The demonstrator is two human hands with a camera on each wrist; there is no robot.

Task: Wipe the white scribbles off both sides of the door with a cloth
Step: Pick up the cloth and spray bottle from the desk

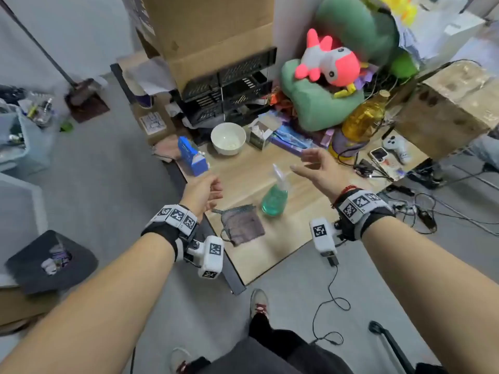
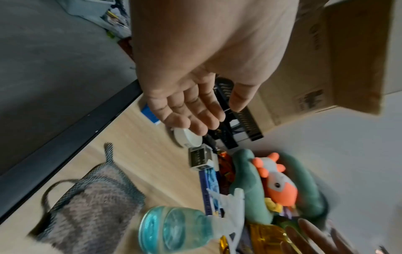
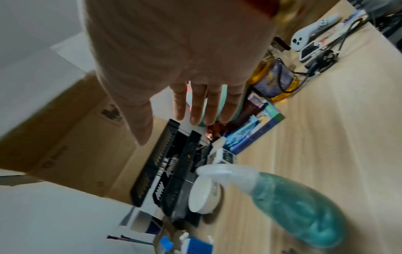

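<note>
Cloth [image 1: 243, 224]: I am seeing a grey-brown rag with a dark mesh edge and a dark loop, lying flat near the front edge of the wooden table [image 1: 270, 255], just beside the spray bottle [image 1: 275, 198].
Left hand [image 1: 201, 193]: I am holding it above the table's left edge, beyond the cloth, fingers loosely bent, grasping nothing.
Right hand [image 1: 318, 168]: I am keeping it over the table beyond the bottle, fingers straight and spread, grasping nothing.
Door: I am finding none in any view.
Head view only: it is showing both forearms and the grey floor [image 1: 108, 184].
Left wrist view: it is showing the cloth's weave close up.
Right wrist view: it is leaving the cloth out, showing the bowl [image 3: 204, 195] and the bottle's teal body.
</note>
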